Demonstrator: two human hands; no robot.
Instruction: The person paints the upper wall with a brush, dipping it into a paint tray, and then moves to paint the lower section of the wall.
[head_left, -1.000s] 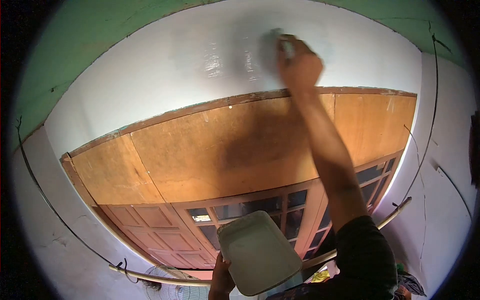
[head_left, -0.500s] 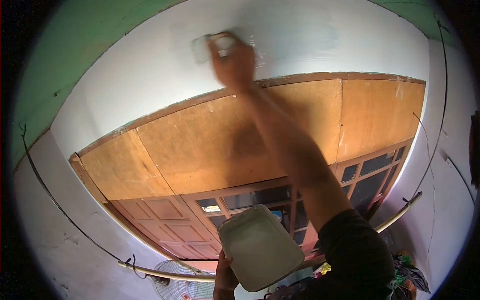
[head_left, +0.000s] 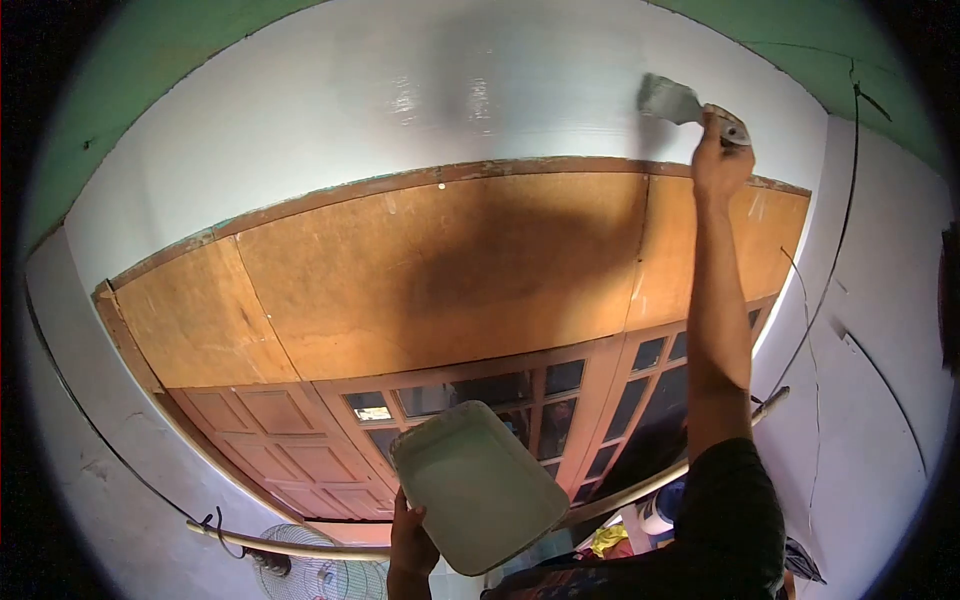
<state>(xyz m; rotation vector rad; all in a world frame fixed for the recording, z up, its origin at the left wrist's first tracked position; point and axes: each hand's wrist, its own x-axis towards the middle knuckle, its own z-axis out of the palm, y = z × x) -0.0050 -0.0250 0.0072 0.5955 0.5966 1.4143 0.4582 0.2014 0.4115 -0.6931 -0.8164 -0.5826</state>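
Observation:
Raised at the upper right, my right hand (head_left: 722, 168) is closed round the handle of a wide paintbrush (head_left: 670, 99). The brush head points left and lies at or very near the white wall panel (head_left: 560, 90); contact is hard to tell. Wet, shiny streaks show on the panel to the left of the brush. Low in the middle, my left hand (head_left: 411, 545) grips the left side of a rectangular paint tray (head_left: 485, 490). Pale, whitish paint covers the tray's inside, and the tray is tilted. Some fingers of my left hand are hidden beneath it.
Below the white panel runs an orange wooden board (head_left: 450, 270), above a brown door (head_left: 260, 440) and glass panes. A pole (head_left: 290, 548) hangs across on cords, in front of the door. A fan (head_left: 325, 575) stands at the lower left. Green ceiling (head_left: 130, 100) borders the panel.
My right hand has swept the paintbrush from the left-middle of the white panel to its right side. My left hand still holds the tray, and the view has shifted slightly.

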